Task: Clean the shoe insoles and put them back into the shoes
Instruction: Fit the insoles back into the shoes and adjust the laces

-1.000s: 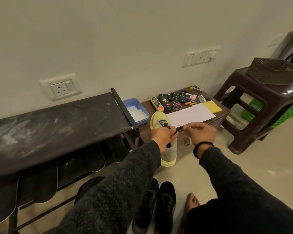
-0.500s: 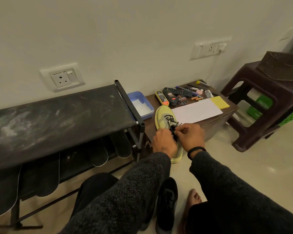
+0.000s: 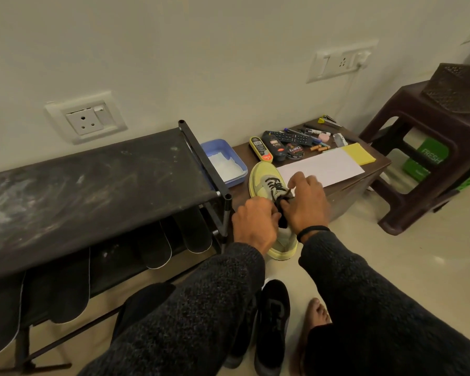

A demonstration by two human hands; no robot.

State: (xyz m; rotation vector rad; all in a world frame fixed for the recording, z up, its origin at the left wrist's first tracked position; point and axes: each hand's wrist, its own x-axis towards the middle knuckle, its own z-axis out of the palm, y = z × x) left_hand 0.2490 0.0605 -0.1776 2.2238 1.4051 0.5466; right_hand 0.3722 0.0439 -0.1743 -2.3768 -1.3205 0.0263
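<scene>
Both hands, left hand (image 3: 255, 226) and right hand (image 3: 305, 204), having dropped from pulling the lace (image 3: 276, 187) taut, are now pinching it on the yellow shoe (image 3: 263, 183) overhanging the desk (image 3: 369, 169) edge, suggesting lacing is finishing.

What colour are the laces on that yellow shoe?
Black laces on the pale yellow shoe, clearest in the head view.

"Cherry" | polish tin (image 3: 295, 151) || "FRESH" | green box (image 3: 429, 156)
</scene>
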